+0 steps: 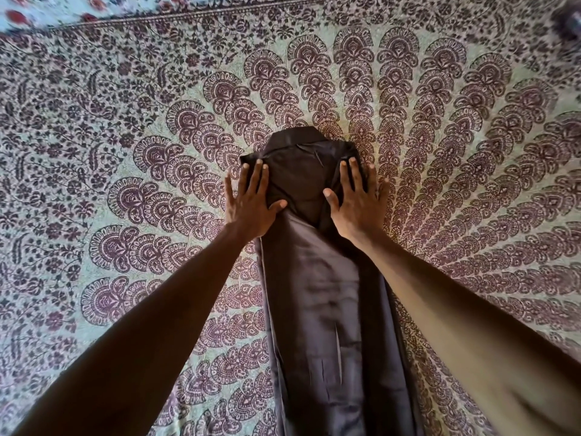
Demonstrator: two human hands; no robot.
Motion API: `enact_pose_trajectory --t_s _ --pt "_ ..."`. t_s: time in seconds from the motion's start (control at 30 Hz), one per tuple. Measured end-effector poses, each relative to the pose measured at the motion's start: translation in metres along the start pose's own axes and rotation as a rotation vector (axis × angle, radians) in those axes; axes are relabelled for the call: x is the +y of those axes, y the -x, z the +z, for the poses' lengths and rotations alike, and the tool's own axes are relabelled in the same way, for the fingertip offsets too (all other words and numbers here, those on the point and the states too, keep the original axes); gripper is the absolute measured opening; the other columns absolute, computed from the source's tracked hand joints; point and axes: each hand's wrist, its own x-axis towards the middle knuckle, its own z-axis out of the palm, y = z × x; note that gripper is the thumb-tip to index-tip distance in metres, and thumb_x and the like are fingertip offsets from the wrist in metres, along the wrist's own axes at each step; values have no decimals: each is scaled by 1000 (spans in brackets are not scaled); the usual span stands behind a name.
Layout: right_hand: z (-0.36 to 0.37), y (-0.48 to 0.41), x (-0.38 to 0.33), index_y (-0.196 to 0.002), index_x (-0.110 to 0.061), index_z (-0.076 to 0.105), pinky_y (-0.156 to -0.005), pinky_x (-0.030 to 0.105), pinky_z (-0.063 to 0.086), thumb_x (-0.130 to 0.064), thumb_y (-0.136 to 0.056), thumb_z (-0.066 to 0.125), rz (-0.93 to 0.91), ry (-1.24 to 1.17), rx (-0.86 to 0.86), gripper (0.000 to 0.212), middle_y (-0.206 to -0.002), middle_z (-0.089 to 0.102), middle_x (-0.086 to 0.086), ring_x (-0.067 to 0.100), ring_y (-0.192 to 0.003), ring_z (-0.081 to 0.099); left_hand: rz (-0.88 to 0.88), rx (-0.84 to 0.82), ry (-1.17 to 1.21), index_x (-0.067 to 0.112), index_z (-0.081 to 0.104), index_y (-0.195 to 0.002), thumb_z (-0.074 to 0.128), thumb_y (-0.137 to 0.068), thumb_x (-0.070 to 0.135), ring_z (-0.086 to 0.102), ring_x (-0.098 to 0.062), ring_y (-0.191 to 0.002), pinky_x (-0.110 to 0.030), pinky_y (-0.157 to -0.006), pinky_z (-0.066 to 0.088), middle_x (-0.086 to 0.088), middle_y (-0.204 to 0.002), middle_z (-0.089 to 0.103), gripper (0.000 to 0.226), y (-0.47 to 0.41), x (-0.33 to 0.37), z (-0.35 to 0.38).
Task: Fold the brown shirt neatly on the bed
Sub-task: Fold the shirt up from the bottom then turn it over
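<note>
Now both arms are stretched far; the left hand (251, 199) and right hand (355, 206) are pressed flat, fingers spread, on the shirt (314, 294), its near end cut off on the bed (125, 136).

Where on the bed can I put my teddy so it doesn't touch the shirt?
The patterned bedspread lies bare far left and far right of the brown shirt, and beyond its far end up to the border stripe. The middle is crowded: the left hand and right hand press flat on the shirt's top.
</note>
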Motion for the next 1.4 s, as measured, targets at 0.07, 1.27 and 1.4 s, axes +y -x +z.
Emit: enact_pose_trajectory --t_s 0.07,1.27,1.4 --pt "-1 -1 1 -156 -27 4 -118 59 2 -66 -95 11 1 20 -9 72 -165 1 -7 33 -151 -6 -11 -44 -7 19 -2 -154 33 -91 64 -9 -21 -150 -54 -118 -9 2 -163 -6 86 -2 2 -2" --pt "65 280 45 -155 -18 19 -120 55 10 -49 -101 31 -393 48 -18 64 -165 7 5 26 -152 5 48 139 200 8 23 -151 40 -100 34 11 -22 -150 -48 -119 18 -10 -161 17 60 326 97 114" --pt "71 284 48 -155 -20 19 -120 54 11 -52 -99 29 -402 57 -21 65 -164 11 5 27 -151 9 52 137 155 10 21 -152 35 -100 38 12 -22 -150 -45 -121 14 -8 -161 17 61 334 98 124"
